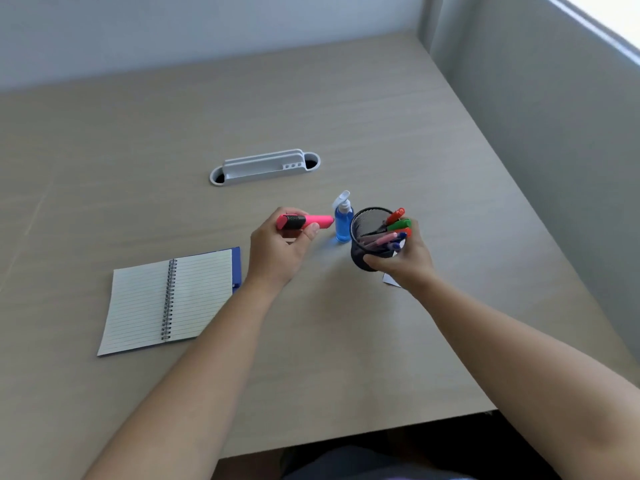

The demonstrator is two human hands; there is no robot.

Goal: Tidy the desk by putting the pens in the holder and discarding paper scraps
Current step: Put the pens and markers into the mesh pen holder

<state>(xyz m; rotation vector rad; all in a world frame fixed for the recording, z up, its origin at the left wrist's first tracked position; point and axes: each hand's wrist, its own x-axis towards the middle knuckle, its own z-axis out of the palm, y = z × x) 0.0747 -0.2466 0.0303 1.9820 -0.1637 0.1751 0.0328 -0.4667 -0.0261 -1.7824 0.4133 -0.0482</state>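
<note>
My left hand (pixel 280 251) grips a pink highlighter (pixel 306 221) with a black grip, held level above the desk, its tip pointing right toward the holder. My right hand (pixel 405 261) holds a black mesh pen holder (pixel 363 244), tilted with its mouth toward the left hand. Several pens (pixel 394 230) in red, green, pink and blue lie inside it. A small white paper scrap (pixel 389 279) peeks out on the desk just below my right hand, mostly hidden.
A blue spray bottle (pixel 343 220) stands between the highlighter and the holder. An open spiral notebook (pixel 166 299) lies at the left. A grey cable tray (pixel 265 167) is set into the desk (pixel 346 358) further back. A partition wall (pixel 536 133) bounds the right side.
</note>
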